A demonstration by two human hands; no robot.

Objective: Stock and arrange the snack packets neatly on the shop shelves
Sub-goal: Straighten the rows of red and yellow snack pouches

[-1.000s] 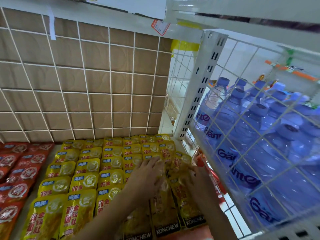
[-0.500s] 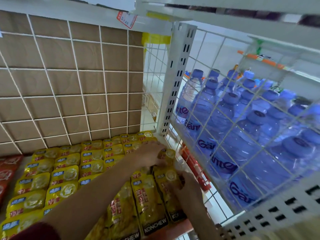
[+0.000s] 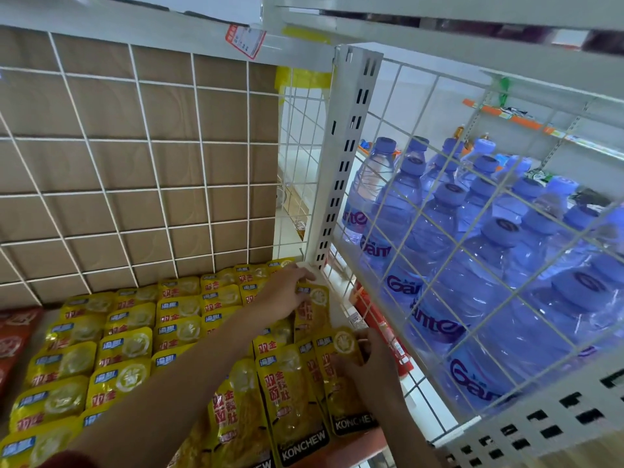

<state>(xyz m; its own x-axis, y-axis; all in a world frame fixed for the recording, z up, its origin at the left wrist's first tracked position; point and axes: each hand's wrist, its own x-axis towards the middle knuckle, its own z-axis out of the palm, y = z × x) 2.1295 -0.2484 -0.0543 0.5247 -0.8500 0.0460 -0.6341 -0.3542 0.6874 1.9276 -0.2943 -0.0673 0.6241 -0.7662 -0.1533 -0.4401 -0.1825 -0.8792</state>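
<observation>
Yellow snack packets (image 3: 128,349) lie in overlapping rows across the shelf floor. My left hand (image 3: 285,292) reaches to the far right corner and rests its fingers on a yellow packet (image 3: 315,307) by the white shelf floor (image 3: 339,314). Nearer the front, my right hand (image 3: 369,369) presses on the rightmost yellow packet (image 3: 337,363) marked KONCHEW, its fingers curled over the packet's right edge. Whether either hand pinches its packet or only pushes it I cannot tell.
Red snack packets (image 3: 15,339) lie at the far left. A white wire grid over a brown panel (image 3: 135,170) backs the shelf. A slotted white upright (image 3: 344,157) and wire side panel (image 3: 472,265) divide it from blue water bottles (image 3: 439,238) on the right.
My left hand has reached farther back to the right rear corner. My right hand stays on the rightmost front packet. The view has shifted left and closer.
</observation>
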